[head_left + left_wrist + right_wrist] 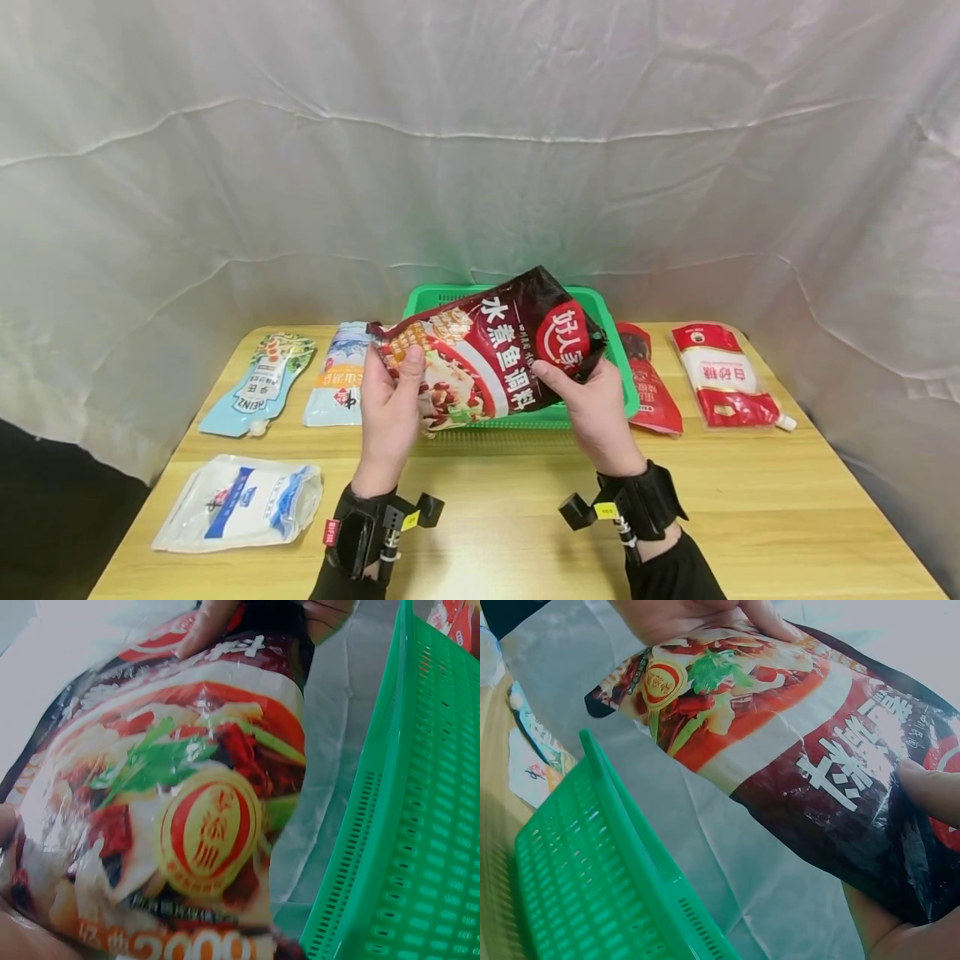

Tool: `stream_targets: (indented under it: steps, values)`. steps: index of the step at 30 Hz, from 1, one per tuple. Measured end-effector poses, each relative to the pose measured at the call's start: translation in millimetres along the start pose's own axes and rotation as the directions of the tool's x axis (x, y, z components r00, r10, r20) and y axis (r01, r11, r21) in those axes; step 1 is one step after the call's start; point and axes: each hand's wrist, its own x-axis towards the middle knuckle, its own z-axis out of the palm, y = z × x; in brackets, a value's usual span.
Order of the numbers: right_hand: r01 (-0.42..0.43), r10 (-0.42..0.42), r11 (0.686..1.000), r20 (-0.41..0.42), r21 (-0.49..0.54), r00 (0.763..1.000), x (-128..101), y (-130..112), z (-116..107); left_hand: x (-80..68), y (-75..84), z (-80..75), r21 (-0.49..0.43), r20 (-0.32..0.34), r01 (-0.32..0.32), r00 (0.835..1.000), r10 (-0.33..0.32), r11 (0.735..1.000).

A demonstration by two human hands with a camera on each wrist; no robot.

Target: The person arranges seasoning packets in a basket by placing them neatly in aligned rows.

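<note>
While both hands lift it above the front rim of the green basket (618, 379), the dark red seasoning pouch (495, 350) hangs tilted between them. Left of the grip lie a white-and-blue bag (240, 500), a Heinz pouch (258, 383) and a pale blue pouch (341, 375). The left hand (390, 417) pinches the pouch's lower end, thumb on its face; the right hand (592, 408) pinches the upper end likewise. Right of the grip lie a red sachet (652, 387) and a red-and-white pouch (727, 375) on the wooden table (787, 500).
</note>
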Motion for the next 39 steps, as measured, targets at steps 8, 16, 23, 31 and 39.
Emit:
stream_targets:
  steps: [8, 16, 23, 31, 39]
  values:
    - [0.085, -0.086, 0.996, -0.028, -0.009, 0.996, -3.3, -11.2, -8.3, 1.6, -3.7, -6.4, -0.005, 0.025, -0.048, 0.999, 0.049, 0.999]
    - [0.149, -0.152, 0.986, -0.024, -0.074, 0.988, -7.2, -22.2, -17.8, 5.2, -2.0, -20.9, 0.089, 0.035, -0.117, 0.993, 0.114, 0.989]
    - [0.169, -0.156, 0.945, 0.069, -0.281, 0.985, -12.3, -32.5, -28.6, 5.0, 5.7, -30.7, 0.353, 0.167, -0.203, 0.974, 0.152, 0.913]
    - [0.247, -0.198, 0.893, 0.164, -0.375, 0.966, -12.8, -34.1, -31.1, 0.3, 18.6, -28.4, 0.485, 0.37, -0.231, 0.928, 0.041, 0.843]
    - [0.258, -0.207, 0.87, 0.163, -0.421, 0.965, -12.1, -31.6, -30.8, -3.0, 19.1, -21.8, 0.543, 0.405, -0.204, 0.913, -0.041, 0.814]
